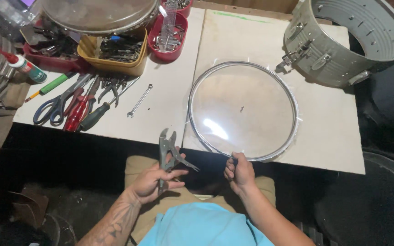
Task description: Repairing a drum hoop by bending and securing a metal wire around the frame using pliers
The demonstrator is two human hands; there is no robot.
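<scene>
At the near edge of the worktop (169, 105), a clear round drum skin (243, 110) in a metal hoop lies flat, its rim overhanging the edge slightly. The right hand (240, 172) is closed in a pinch on that near rim, fingers curled under it. Just left of it, off the worktop and above the person's lap, the left hand (153, 182) is wrapped shut around the handles of grey locking pliers (168, 154), held upright with the jaws parted and pointing at the worktop edge. The pliers are near the drum skin but apart from it.

At the far right corner a grey drum shell (343, 38) lies on its side. Along the left edge lie blue-handled scissors (55, 107), a red-handled tool (78, 111), a dark screwdriver (97, 115) and a small spanner (139, 101). Toward the far left corner stand a yellow tub (115, 57) and a red oval tub (168, 37), both holding small metal parts. Off the worktop's left edge lies a white glue bottle (23, 66) with a red pointed cap and a red and green label.
</scene>
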